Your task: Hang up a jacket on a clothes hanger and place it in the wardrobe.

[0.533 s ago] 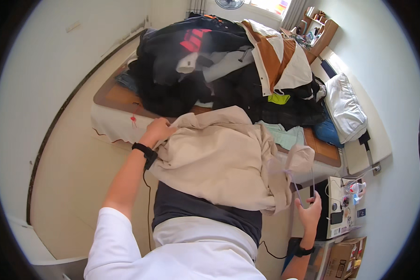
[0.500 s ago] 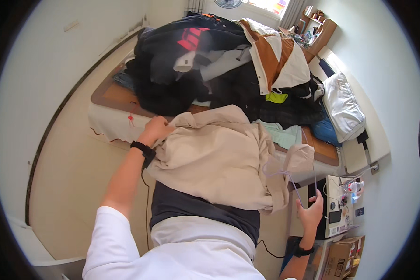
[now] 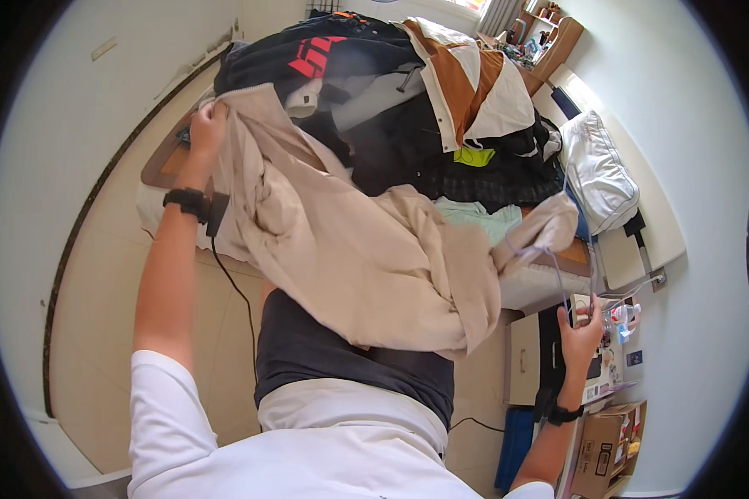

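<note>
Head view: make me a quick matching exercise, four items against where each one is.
Things
1. Beige garment
2. Lilac hanger
3. Brown-and-white jacket
4. White pillow

Places
A. Lying on the dark clothes
B. Gripped at one edge by the left hand
C. At the right end of the bed
D. In the right hand

Pairs: 1-B, 2-D, 3-A, 4-C

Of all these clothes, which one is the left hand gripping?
The large beige garment, held by its upper edge in the left hand; others, like the brown-and-white jacket, lie heaped on the bed.
</note>
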`<action>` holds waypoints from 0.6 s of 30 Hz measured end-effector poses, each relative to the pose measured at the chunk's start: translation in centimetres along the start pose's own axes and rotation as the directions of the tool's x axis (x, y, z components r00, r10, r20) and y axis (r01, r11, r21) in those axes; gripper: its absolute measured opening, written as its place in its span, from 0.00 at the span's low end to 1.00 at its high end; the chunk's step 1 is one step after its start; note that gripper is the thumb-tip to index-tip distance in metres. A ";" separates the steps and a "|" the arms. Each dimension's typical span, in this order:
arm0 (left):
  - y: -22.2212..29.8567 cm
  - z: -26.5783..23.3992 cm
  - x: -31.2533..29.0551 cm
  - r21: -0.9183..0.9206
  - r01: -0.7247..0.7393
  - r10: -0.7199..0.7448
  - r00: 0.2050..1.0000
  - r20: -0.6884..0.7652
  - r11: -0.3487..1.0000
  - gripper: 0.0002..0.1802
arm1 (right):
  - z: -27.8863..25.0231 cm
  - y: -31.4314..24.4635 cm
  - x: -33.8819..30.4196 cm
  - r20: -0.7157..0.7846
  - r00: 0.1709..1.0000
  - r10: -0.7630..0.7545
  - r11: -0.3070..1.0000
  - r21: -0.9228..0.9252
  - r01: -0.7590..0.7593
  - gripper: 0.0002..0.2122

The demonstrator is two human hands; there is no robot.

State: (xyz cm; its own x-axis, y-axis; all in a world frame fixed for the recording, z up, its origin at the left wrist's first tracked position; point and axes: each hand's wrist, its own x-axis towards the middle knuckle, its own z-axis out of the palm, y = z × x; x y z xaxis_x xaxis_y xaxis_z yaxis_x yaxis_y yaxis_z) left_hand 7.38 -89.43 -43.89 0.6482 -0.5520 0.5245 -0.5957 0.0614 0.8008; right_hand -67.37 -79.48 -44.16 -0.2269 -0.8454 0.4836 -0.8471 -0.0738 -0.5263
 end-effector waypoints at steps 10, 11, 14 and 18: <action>1.1 -2.5 -2.0 0.011 0.153 -0.140 0.872 0.469 0.988 0.23 | 6.0 -4.3 5.2 -0.131 0.984 -0.123 0.953 -0.293 0.080 0.37; 1.2 -2.9 -2.6 0.009 0.146 -0.120 0.778 0.617 0.989 0.20 | 5.8 -3.9 5.7 -0.149 0.986 -0.072 0.935 -0.353 0.015 0.36; 2.3 -4.1 -4.4 0.015 0.230 -0.175 0.697 0.695 0.973 0.21 | 4.4 -2.2 8.0 -0.221 0.972 -0.075 0.895 -0.446 -0.033 0.37; 3.6 -4.5 -6.2 0.049 0.154 -0.150 0.767 0.624 0.987 0.21 | 3.3 -1.0 12.1 -0.291 0.946 -0.143 0.890 -0.455 -0.005 0.37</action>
State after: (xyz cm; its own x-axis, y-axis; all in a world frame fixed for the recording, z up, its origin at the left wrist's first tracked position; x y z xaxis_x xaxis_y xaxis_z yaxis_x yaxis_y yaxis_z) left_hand 3.41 -82.06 -42.94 0.2903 -0.9515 0.1014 -0.5112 -0.0647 0.8570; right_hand -67.73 -91.34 -40.08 -0.2332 -0.6354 0.7361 -0.9718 0.1796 -0.1528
